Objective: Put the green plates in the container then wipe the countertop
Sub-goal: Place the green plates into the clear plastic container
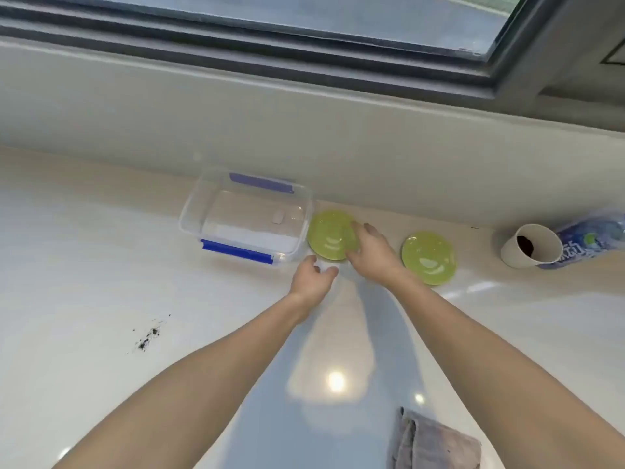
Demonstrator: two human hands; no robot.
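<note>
Two green plates lie on the white countertop (101,265). The left green plate (327,235) sits just right of a clear container (206,201) with blue clips. My right hand (370,250) reaches over this plate's right edge, thumb at its near rim and fingers at its far side, starting to grip it. My left hand (313,277) hovers just below the plate, fingers loosely curled, holding nothing. The right green plate (429,258) lies untouched. A grey cloth (436,441) lies at the near edge.
Dark crumbs (148,338) are scattered on the countertop at the left. A paper cup (527,247) with dark residue lies tipped at the far right beside a plastic bottle (588,238). A window sill and wall run behind.
</note>
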